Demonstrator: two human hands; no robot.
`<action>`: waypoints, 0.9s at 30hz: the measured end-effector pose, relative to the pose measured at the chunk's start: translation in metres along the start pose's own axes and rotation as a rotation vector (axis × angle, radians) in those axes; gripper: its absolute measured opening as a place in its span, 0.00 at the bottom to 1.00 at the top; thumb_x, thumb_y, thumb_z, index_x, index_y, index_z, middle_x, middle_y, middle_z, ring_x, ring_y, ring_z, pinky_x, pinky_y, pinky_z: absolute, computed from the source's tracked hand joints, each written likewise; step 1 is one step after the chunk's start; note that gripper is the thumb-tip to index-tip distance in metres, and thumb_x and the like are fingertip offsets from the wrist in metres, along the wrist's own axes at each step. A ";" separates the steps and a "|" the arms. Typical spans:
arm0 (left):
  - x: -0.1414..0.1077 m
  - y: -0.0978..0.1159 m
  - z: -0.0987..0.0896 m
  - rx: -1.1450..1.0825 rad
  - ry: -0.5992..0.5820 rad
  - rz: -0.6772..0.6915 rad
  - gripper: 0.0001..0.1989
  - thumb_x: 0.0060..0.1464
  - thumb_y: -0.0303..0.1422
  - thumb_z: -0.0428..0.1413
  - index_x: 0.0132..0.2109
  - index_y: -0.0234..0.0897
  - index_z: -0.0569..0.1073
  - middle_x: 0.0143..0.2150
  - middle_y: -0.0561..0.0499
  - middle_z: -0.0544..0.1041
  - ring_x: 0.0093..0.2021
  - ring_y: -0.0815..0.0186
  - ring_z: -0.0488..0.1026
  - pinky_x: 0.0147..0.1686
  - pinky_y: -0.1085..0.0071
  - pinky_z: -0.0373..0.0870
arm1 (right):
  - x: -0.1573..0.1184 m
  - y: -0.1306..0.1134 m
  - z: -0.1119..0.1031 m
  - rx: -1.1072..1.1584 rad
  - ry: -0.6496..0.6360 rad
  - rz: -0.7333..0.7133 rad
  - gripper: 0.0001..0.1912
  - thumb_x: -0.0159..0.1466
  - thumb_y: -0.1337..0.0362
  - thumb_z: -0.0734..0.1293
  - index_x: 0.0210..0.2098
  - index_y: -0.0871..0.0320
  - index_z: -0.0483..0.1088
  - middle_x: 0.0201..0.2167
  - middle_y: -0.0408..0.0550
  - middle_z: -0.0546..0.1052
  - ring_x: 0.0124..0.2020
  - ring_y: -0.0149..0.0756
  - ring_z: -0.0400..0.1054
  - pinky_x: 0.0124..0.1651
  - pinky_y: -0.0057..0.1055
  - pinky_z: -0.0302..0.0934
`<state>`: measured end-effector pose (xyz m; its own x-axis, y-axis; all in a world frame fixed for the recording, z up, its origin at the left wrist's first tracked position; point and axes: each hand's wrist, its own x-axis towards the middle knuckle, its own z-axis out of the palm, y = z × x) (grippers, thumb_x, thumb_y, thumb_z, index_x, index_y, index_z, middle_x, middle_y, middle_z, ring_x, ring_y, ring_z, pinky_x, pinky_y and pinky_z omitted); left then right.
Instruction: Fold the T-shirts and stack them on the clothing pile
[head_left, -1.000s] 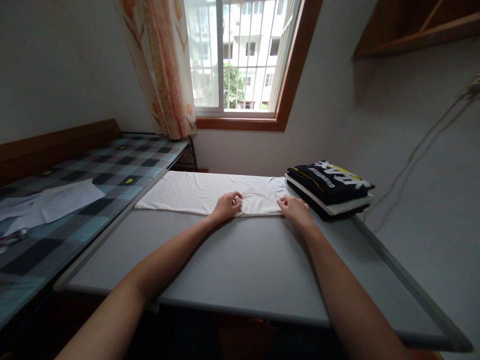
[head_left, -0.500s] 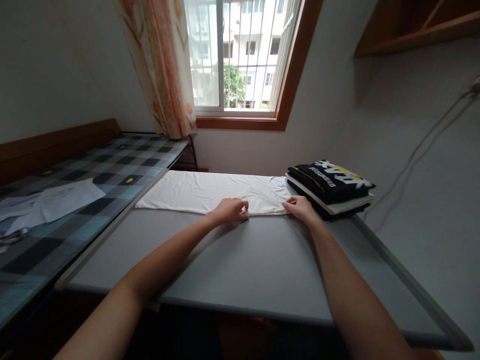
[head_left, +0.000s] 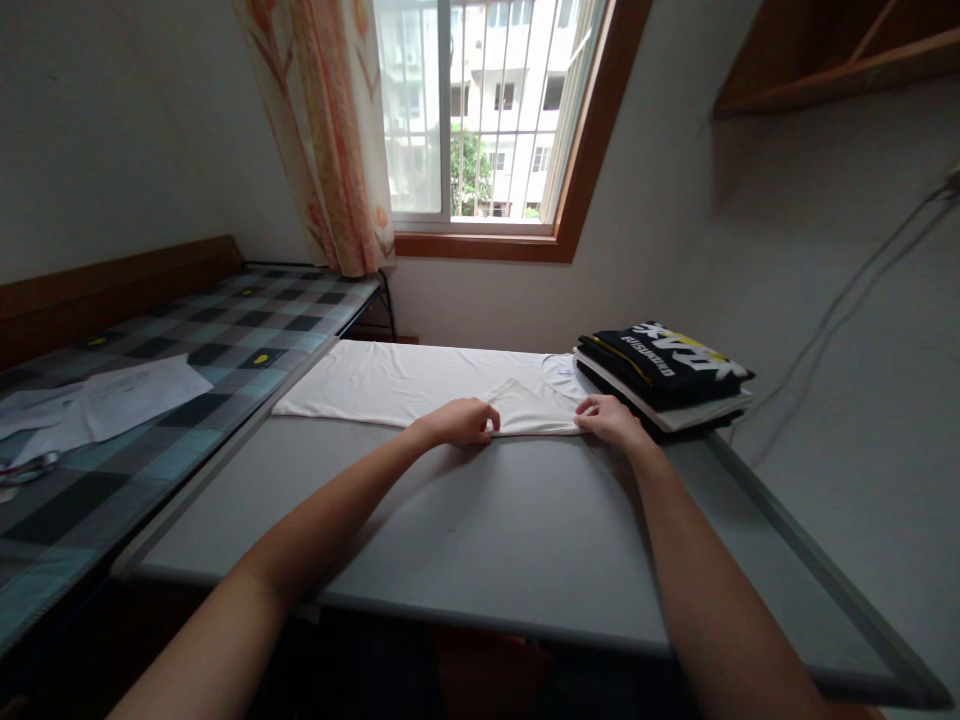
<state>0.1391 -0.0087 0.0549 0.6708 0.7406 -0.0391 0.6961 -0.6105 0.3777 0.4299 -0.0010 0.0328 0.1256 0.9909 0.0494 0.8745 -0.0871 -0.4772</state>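
A white T-shirt lies lengthwise across the far part of the grey table, folded into a long strip, its round neckline at the right end. My left hand pinches the near edge of the shirt right of its middle, fingers curled. Farther right, my right hand grips the near corner close to the neckline between thumb and fingers. Between the hands a folded sleeve forms a triangular flap on top of the cloth.
A stack of folded clothes, with a black printed one on top, stands just right of the shirt. To the left is a bed with a checked sheet and papers on it. A wooden shelf hangs at the upper right.
My right hand has shifted slightly right with the shirt's corner, and the near edge between my hands looks straighter. My left hand has barely moved.
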 end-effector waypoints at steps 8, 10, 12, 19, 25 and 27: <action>0.002 0.001 0.004 0.037 0.127 0.007 0.10 0.57 0.37 0.55 0.38 0.42 0.80 0.36 0.48 0.78 0.36 0.62 0.75 0.40 0.70 0.67 | -0.003 -0.018 0.003 -0.161 0.145 -0.144 0.13 0.57 0.65 0.63 0.39 0.56 0.76 0.40 0.52 0.78 0.45 0.46 0.72 0.49 0.40 0.61; 0.005 -0.002 0.011 0.067 0.228 0.074 0.11 0.59 0.34 0.53 0.42 0.41 0.80 0.44 0.45 0.78 0.43 0.61 0.75 0.47 0.68 0.67 | -0.006 -0.028 0.017 -0.109 0.234 -0.327 0.15 0.62 0.63 0.61 0.44 0.58 0.75 0.47 0.55 0.76 0.50 0.45 0.69 0.53 0.39 0.61; 0.007 -0.007 0.020 0.092 0.296 0.145 0.14 0.61 0.35 0.51 0.51 0.41 0.76 0.53 0.43 0.75 0.52 0.59 0.72 0.55 0.64 0.63 | -0.010 -0.039 0.035 -0.088 0.215 -0.477 0.19 0.65 0.63 0.57 0.50 0.59 0.73 0.54 0.57 0.72 0.57 0.44 0.65 0.59 0.38 0.58; 0.006 -0.020 0.049 0.079 0.239 0.093 0.25 0.63 0.44 0.50 0.65 0.47 0.63 0.70 0.44 0.57 0.70 0.57 0.51 0.66 0.53 0.46 | -0.025 -0.058 0.068 -0.322 -0.141 -0.481 0.30 0.71 0.55 0.51 0.70 0.59 0.51 0.71 0.59 0.50 0.71 0.50 0.42 0.68 0.49 0.42; 0.012 -0.024 0.049 0.039 0.195 0.010 0.27 0.63 0.48 0.48 0.66 0.47 0.62 0.71 0.46 0.56 0.72 0.57 0.46 0.67 0.54 0.44 | -0.023 -0.056 0.063 -0.372 -0.190 -0.410 0.34 0.70 0.45 0.47 0.70 0.54 0.49 0.72 0.55 0.46 0.72 0.49 0.38 0.69 0.53 0.37; 0.011 -0.035 0.042 0.039 0.219 -0.015 0.26 0.65 0.46 0.45 0.66 0.46 0.62 0.70 0.45 0.57 0.71 0.58 0.48 0.67 0.58 0.46 | -0.024 -0.056 0.063 -0.375 -0.182 -0.419 0.34 0.70 0.44 0.47 0.70 0.53 0.50 0.72 0.55 0.46 0.72 0.49 0.38 0.69 0.53 0.37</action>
<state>0.1330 0.0085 0.0021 0.5917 0.7903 0.1592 0.7179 -0.6063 0.3420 0.3485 -0.0130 0.0027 -0.3193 0.9477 -0.0002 0.9424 0.3175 -0.1054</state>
